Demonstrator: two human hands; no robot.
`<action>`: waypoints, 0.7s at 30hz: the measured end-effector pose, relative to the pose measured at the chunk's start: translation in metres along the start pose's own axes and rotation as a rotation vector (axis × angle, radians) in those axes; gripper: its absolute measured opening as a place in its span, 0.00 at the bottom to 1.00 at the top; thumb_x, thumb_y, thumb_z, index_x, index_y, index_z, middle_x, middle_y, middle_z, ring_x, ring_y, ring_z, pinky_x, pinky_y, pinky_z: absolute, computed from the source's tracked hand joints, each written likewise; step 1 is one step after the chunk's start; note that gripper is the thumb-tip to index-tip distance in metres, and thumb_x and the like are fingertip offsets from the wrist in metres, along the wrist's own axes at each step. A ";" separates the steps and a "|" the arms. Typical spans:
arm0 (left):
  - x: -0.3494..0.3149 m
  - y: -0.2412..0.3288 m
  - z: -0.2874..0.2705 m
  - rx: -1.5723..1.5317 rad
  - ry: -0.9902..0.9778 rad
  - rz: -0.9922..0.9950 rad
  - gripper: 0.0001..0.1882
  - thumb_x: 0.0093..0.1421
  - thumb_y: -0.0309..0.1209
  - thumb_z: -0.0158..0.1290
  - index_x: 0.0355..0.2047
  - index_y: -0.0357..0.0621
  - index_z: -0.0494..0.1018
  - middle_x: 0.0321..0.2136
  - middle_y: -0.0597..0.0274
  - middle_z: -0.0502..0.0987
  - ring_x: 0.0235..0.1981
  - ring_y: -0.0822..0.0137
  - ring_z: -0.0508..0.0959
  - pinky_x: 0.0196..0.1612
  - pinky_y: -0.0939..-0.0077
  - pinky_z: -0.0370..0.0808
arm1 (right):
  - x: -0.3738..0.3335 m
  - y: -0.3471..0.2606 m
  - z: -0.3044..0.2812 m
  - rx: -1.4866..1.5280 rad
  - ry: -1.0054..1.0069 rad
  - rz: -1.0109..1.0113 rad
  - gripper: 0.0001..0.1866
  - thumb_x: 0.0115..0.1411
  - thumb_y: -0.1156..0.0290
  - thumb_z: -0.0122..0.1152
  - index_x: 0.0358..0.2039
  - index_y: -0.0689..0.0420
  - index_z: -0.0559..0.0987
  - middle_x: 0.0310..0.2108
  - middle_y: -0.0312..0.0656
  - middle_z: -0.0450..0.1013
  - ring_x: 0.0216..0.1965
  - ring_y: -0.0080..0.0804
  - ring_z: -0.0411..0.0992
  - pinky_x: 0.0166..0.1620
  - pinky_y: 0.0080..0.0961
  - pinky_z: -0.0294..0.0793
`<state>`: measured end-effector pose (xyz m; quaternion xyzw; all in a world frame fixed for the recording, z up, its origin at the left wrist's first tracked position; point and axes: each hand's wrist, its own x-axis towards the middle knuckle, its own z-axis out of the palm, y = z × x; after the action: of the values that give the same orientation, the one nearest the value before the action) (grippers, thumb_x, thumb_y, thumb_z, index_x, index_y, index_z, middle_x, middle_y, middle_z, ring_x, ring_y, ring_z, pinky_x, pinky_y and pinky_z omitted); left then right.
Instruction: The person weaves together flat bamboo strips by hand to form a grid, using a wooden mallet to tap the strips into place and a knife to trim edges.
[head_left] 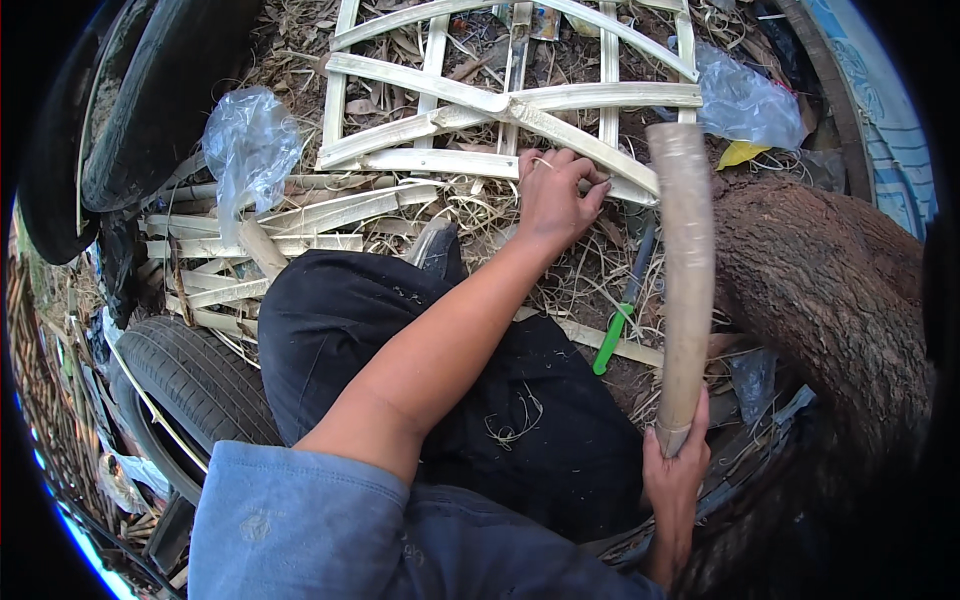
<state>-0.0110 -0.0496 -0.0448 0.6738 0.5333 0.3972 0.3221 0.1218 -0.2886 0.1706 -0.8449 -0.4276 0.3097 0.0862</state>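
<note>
Near the top of the view, a frame of pale strips (500, 103) lies on uneven litter, so it could rock or skew if its nearest strip (460, 163) is pushed hard. Beside the frame's right corner, the thick stick (685, 280) might strike the left hand (562, 195) if its aim strays or its hold slips. The right hand (676, 475) wraps its fingers around the stick's near end; the left bends its fingers over the nearest strip, but I cannot tell whether it pinches anything. Between the hands, the knife (614, 338) could cut a careless reach.

Some strips point away from the person, others run sideways, and two cross at a slant. The stick's long axis runs almost straight away; whether its far end touches the frame is unclear. The knife slants, green handle toward the person, blade away and slightly right.
</note>
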 end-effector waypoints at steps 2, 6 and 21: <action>-0.001 0.000 0.000 -0.001 -0.015 -0.014 0.07 0.48 0.33 0.65 0.21 0.48 0.78 0.28 0.62 0.77 0.38 0.59 0.76 0.55 0.57 0.59 | 0.004 0.010 0.000 -0.042 -0.027 -0.065 0.41 0.52 0.74 0.63 0.66 0.60 0.58 0.50 0.64 0.72 0.50 0.60 0.74 0.51 0.42 0.74; 0.003 0.003 -0.002 0.038 -0.020 0.016 0.08 0.49 0.35 0.66 0.24 0.48 0.78 0.32 0.62 0.78 0.39 0.60 0.76 0.50 0.60 0.59 | -0.002 0.009 -0.003 -0.039 -0.005 -0.134 0.42 0.52 0.75 0.63 0.67 0.60 0.56 0.50 0.64 0.72 0.50 0.61 0.73 0.52 0.42 0.74; 0.002 -0.005 0.001 0.081 0.002 0.034 0.08 0.47 0.34 0.66 0.23 0.49 0.78 0.30 0.64 0.78 0.37 0.60 0.77 0.52 0.60 0.60 | 0.002 0.013 0.003 -0.013 0.007 -0.069 0.42 0.52 0.75 0.64 0.67 0.61 0.57 0.52 0.63 0.71 0.50 0.63 0.73 0.52 0.42 0.73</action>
<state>-0.0129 -0.0466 -0.0494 0.6950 0.5377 0.3813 0.2872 0.1291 -0.2953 0.1618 -0.8312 -0.4582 0.3009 0.0928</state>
